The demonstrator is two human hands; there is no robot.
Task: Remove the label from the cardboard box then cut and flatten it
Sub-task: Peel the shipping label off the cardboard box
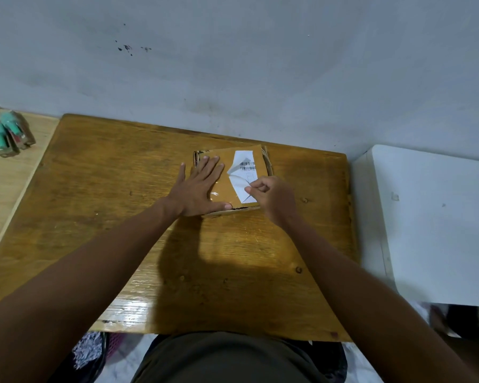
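Pale grey wall (260, 64) behind, marked with a few dark specks at upper left. Below it, a varnished wooden table (122, 217), grain worn and glossy near the front edge, flanked on the right by a white surface (440, 217) and on the left by a lighter wooden top (0, 189). Near the table's far edge, just short of the wall, a flat brown cardboard box (224, 186), top face up, clear tape shining across it. Pressed flat on the box's left half, the left hand (197, 189), fingers straight and spread, thumb along the near edge. Over the box's right half, the right hand (274, 197), fingers curled, pinching the lifted edge of a white shipping label (244, 172). Label partly peeled, one corner folded over above the barcode, the rest stuck to the cardboard. On the lighter top at far left, well apart from the box, two small packets with teal contents (9, 132), too blurred to identify.
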